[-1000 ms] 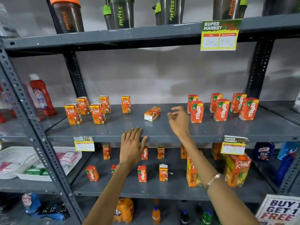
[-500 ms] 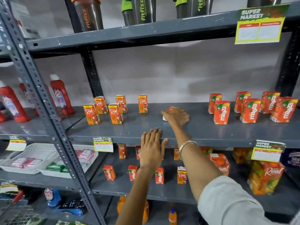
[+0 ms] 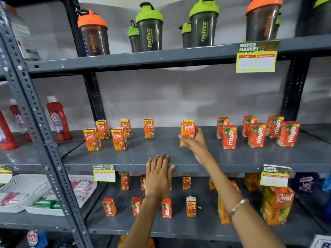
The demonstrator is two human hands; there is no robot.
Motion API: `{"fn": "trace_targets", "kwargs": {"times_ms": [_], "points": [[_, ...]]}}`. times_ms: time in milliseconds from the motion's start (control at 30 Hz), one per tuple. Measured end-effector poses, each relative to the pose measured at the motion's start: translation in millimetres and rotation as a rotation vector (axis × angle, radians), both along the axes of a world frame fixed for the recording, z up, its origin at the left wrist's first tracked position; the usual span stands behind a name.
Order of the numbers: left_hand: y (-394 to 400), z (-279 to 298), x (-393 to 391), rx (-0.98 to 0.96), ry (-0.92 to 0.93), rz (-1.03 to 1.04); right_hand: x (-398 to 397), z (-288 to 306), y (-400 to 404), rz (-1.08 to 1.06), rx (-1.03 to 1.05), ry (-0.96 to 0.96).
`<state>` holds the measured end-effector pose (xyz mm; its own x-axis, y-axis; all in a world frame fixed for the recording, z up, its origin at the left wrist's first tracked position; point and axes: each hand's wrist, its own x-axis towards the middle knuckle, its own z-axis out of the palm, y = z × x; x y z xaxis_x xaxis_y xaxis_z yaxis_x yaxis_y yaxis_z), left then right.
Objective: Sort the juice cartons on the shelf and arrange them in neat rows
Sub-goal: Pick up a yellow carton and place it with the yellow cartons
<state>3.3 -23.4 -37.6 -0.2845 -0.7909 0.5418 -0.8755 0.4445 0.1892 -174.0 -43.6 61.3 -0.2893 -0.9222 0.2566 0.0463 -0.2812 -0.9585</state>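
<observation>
Right hand [image 3: 196,142] grips one Real juice carton [image 3: 187,132] upright, fingers wrapped round its lower right side; whether its base touches the middle shelf [image 3: 161,158] or hangs just above cannot be told. Left hand [image 3: 158,176] lies flat and unclenched on the shelf's front edge, below and left of the right hand, holding nothing.

Left of the held carton: five Real cartons [image 3: 119,138] stand upright, two forward, three behind, the nearest one [image 3: 149,127] alone with an uneven gap beside it. Right of the hand: a Maaza group [image 3: 256,134] in two staggered lines, upright, fairly tidy.

Judgement: brands on this shelf are already split by side; sorting here looks mostly done. Left to do: seat the held carton with the Real group and even out spacing. Lower shelf [image 3: 206,228], under both hands, mixes small Maaza and Real cartons loosely; not yet sorted.
</observation>
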Motion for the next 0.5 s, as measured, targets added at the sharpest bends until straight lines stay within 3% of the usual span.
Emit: {"fn": "trace_targets", "kwargs": {"times_ms": [167,367,500], "points": [[1.4,0.5,-0.7,0.015,0.014,-0.004,-9.9,29.8,71.5,0.093,-0.144,0.079],[1.4,2.8,-0.8,0.020,0.014,-0.017,-5.8,78.3,160.1,0.035,-0.338,0.301],[2.0,2.8,-1.4,0.040,0.033,-0.008,-0.2,92.3,200.6,0.051,-0.446,0.309]]}}
